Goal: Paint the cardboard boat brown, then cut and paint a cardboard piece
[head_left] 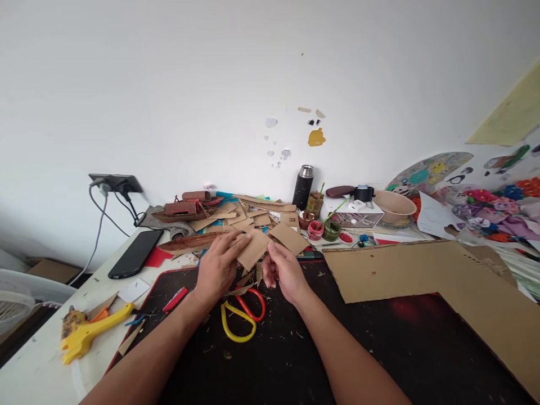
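Between my two hands is a small square piece of cardboard (255, 251), raised above the dark mat (278, 360). My left hand (218, 264) grips its left side, fingers laid over the top face. My right hand (283, 270) pinches the right corner between thumb and finger, the other fingers curled. Just behind it lies another cardboard piece (290, 238). Below my hands rest scissors (238, 323) with one yellow and one red handle loop; cardboard scraps partly cover their blades. A red ridged utility knife (175, 300) sits left of my left wrist.
A yellow glue gun (99, 332) and a black phone (135, 253) lie at left. A cardboard model boat (188, 207) stands behind, near cardboard scraps (240, 214). Open paint pots (315, 229) and a black flask (302, 188) line the wall. A large cardboard sheet (392, 270) covers the right side.
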`<state>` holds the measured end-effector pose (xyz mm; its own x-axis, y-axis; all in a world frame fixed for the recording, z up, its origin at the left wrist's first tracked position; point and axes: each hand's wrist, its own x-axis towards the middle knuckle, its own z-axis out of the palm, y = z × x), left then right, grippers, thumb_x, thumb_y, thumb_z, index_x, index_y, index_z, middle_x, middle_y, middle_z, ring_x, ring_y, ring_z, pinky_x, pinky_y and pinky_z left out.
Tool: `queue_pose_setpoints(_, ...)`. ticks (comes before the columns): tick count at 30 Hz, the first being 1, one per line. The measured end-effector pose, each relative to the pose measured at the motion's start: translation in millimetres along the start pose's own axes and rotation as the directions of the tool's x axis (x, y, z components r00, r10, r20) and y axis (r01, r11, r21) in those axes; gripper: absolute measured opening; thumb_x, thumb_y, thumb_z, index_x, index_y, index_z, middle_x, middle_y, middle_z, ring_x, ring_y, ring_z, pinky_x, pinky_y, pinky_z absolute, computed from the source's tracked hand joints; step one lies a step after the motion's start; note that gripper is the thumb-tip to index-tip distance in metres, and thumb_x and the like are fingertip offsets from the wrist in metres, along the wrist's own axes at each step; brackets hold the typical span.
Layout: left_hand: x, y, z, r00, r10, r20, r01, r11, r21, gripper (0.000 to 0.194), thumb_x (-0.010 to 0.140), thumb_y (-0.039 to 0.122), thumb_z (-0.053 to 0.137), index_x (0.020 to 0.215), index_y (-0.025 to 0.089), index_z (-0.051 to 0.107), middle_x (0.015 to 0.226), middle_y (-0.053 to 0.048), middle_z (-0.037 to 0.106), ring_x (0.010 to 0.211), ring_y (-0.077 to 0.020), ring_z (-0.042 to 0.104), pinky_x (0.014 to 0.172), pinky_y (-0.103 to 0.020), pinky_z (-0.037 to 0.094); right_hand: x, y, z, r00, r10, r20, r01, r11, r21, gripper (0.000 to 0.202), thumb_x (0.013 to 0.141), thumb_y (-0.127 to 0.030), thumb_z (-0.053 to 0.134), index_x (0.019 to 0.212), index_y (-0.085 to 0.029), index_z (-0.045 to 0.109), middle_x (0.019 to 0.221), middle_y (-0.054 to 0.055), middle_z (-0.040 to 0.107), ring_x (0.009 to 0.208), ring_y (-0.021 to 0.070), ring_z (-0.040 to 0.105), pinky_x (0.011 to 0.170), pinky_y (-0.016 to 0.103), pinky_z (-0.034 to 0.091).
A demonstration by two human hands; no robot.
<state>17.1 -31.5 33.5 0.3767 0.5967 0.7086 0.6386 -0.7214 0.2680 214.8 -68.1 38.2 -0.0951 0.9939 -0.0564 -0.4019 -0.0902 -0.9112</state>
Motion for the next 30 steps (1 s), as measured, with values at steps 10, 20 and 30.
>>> queue_pose_setpoints(10,7.9,-7.0,0.5,0.875,-0.484,0.016,0.444,0.788,-0.427,0.047,0.099,0.024,0.051,0.142,0.020,0.069,0.138,-0.014,0.073,0.128,-0.0294,0.067,0.115,-0.049,0.048,0.8,-5.3,-3.8,1.000,-0.009,-0.024,0.010,0.998,0.059,0.062,0.073,-0.071,0.088,0.069,-0.022,0.051,0.047,-0.010,0.048,0.035,0.0081,0.046,0.034,0.019,0.029)
queue_pose_setpoints(20,18.7,8.3,-5.3,0.613,-0.584,0.532,0.685,0.057,-0.726,0.056,0.072,0.061,0.091,0.105,0.017,0.081,0.105,-0.010,0.080,0.094,-0.0252,0.070,0.079,-0.030,0.055,1.0,-5.6,-4.0,1.000,0.018,-0.011,-0.017,0.999,0.046,0.062,0.072,-0.074,0.087,0.073,-0.023,0.052,0.043,-0.013,0.040,0.033,0.0086,0.043,0.034,0.020,0.027)
queue_pose_setpoints(30,14.9,17.2,-5.0,0.609,-0.296,0.736,0.692,-0.255,-0.675,0.039,0.068,0.038,0.100,0.089,0.016,0.076,0.084,-0.007,0.073,0.077,-0.0188,0.068,0.075,-0.028,0.053,4.0,-4.4,-5.9,0.994,0.015,-0.106,-0.010,0.999,0.042,0.062,0.072,-0.076,0.084,0.074,-0.021,0.057,0.047,-0.010,0.042,0.036,0.0066,0.035,0.034,0.020,0.023)
